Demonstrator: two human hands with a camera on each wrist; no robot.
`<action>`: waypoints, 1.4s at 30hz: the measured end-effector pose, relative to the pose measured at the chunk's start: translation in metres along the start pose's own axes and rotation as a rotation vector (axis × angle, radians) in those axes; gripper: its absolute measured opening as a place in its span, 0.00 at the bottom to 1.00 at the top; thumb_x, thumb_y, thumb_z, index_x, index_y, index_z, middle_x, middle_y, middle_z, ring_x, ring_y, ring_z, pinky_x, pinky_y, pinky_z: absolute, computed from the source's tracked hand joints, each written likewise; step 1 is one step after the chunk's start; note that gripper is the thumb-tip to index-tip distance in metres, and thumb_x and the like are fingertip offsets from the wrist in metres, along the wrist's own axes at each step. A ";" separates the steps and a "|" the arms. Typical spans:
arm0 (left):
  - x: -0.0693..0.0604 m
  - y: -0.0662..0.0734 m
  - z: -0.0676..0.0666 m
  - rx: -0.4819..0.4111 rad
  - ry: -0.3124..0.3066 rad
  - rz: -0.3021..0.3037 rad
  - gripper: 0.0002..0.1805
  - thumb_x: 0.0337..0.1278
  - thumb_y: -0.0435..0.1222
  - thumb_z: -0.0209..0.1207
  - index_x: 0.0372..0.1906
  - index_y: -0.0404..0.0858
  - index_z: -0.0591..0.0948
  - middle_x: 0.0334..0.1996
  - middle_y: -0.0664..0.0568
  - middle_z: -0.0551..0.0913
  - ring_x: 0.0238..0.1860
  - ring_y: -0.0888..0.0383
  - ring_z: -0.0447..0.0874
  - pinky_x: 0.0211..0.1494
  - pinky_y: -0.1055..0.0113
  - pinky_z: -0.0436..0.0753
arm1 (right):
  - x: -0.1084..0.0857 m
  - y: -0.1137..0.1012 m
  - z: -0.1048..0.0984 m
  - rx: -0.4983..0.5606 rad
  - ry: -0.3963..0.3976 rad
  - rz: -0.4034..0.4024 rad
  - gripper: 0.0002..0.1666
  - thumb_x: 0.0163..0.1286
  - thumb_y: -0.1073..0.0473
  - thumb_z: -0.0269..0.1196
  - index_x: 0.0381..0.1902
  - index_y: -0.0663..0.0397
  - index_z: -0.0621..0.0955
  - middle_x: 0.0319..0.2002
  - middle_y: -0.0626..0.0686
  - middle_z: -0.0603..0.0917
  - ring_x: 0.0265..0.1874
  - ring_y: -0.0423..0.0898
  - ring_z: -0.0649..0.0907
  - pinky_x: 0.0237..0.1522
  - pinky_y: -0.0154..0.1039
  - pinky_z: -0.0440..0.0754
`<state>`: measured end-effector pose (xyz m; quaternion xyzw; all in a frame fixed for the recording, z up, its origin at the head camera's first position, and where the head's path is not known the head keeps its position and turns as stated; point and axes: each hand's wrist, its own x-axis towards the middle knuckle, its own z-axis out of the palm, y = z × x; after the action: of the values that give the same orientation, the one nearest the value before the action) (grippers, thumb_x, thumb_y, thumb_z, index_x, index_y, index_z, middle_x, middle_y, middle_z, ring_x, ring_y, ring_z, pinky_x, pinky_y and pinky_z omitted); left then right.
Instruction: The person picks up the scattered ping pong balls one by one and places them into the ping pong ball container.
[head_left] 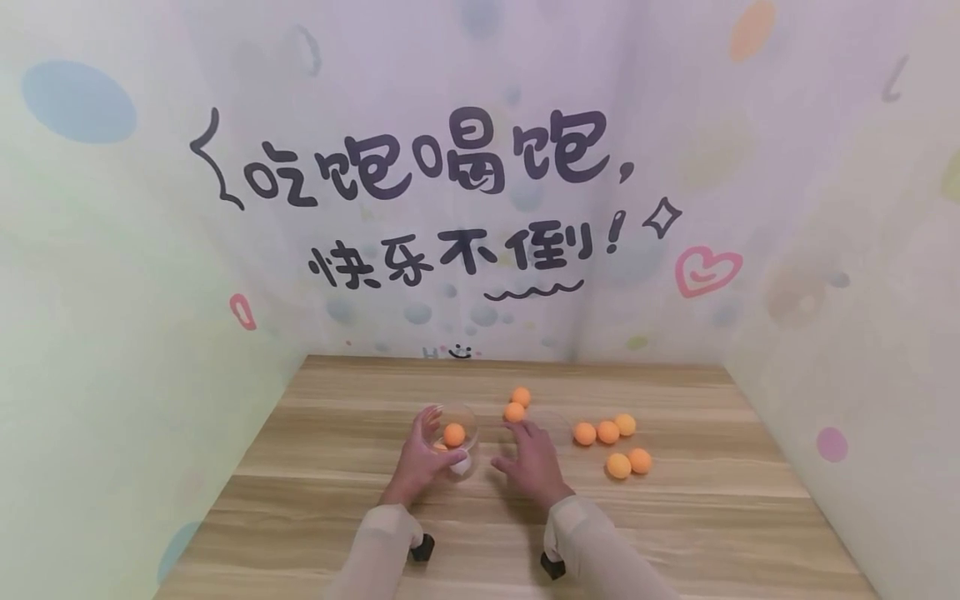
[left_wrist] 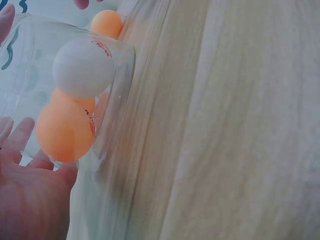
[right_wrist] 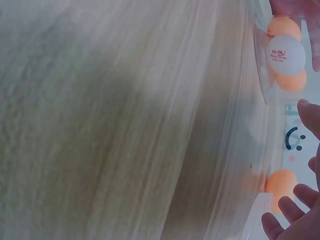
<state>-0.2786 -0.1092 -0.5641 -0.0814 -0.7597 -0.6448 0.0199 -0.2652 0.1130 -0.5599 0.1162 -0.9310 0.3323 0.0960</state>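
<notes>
My left hand (head_left: 422, 457) holds a clear round container (left_wrist: 126, 55) by its side, fingers and thumb around it. Inside lie orange table tennis balls (head_left: 454, 434) and a white ball (left_wrist: 82, 67) with red print, seen through the wall. My right hand (head_left: 536, 460) is just right of that container, fingers spread and partly bent, with nothing in its grasp. Beside its fingers stands a second clear container (right_wrist: 257, 212), only faintly visible in the head view. Whether the fingers touch it, I cannot tell.
Two orange balls (head_left: 514, 412) lie beyond my right fingertips. Several more orange balls (head_left: 608, 432) rest on the wooden table (head_left: 337, 467) at the right. Printed wall panels (head_left: 450, 325) close off the back and sides.
</notes>
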 end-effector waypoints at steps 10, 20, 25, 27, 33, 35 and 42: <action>0.001 -0.002 -0.001 0.013 0.007 -0.011 0.55 0.37 0.36 0.78 0.73 0.42 0.58 0.71 0.45 0.62 0.70 0.42 0.58 0.69 0.44 0.61 | 0.005 0.003 0.002 -0.098 0.008 0.007 0.41 0.55 0.47 0.74 0.63 0.55 0.74 0.64 0.63 0.70 0.62 0.63 0.68 0.63 0.62 0.64; 0.002 -0.003 0.000 0.007 0.008 -0.009 0.54 0.37 0.36 0.78 0.72 0.44 0.59 0.71 0.45 0.62 0.70 0.43 0.58 0.69 0.45 0.61 | 0.009 0.011 -0.002 -0.114 0.008 -0.030 0.41 0.53 0.48 0.75 0.62 0.53 0.73 0.67 0.66 0.66 0.64 0.66 0.66 0.64 0.66 0.59; 0.003 -0.004 0.001 0.028 0.005 -0.016 0.54 0.37 0.38 0.78 0.71 0.47 0.60 0.71 0.49 0.63 0.70 0.45 0.59 0.69 0.46 0.62 | 0.012 0.012 -0.005 -0.146 -0.011 -0.030 0.43 0.52 0.48 0.76 0.63 0.53 0.72 0.68 0.68 0.64 0.63 0.68 0.67 0.63 0.69 0.56; 0.003 -0.004 0.000 0.027 0.005 -0.015 0.54 0.36 0.38 0.78 0.71 0.47 0.60 0.71 0.49 0.63 0.70 0.46 0.59 0.69 0.46 0.63 | 0.013 0.010 -0.007 -0.153 -0.022 -0.024 0.44 0.52 0.48 0.76 0.63 0.53 0.72 0.68 0.68 0.64 0.62 0.69 0.67 0.63 0.70 0.55; 0.002 -0.007 0.000 0.016 0.005 -0.012 0.55 0.35 0.39 0.79 0.72 0.46 0.60 0.71 0.49 0.63 0.71 0.45 0.58 0.69 0.46 0.61 | 0.016 0.007 -0.008 -0.159 -0.084 0.018 0.46 0.52 0.49 0.76 0.66 0.51 0.70 0.70 0.67 0.61 0.65 0.69 0.65 0.64 0.71 0.50; 0.002 -0.007 0.000 0.013 0.006 -0.012 0.55 0.35 0.39 0.78 0.72 0.45 0.59 0.71 0.49 0.63 0.71 0.45 0.58 0.69 0.46 0.61 | 0.018 0.007 -0.007 -0.174 -0.107 0.034 0.47 0.52 0.48 0.76 0.67 0.50 0.69 0.71 0.65 0.60 0.66 0.67 0.64 0.65 0.71 0.49; 0.000 -0.003 0.000 -0.003 0.006 -0.015 0.55 0.38 0.36 0.77 0.73 0.43 0.58 0.72 0.46 0.61 0.71 0.44 0.56 0.70 0.46 0.60 | 0.025 0.009 -0.005 -0.224 -0.145 0.052 0.51 0.52 0.45 0.76 0.71 0.46 0.66 0.73 0.62 0.57 0.67 0.66 0.62 0.65 0.71 0.49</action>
<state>-0.2794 -0.1095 -0.5670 -0.0737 -0.7592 -0.6465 0.0171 -0.2914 0.1191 -0.5545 0.1043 -0.9695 0.2195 0.0324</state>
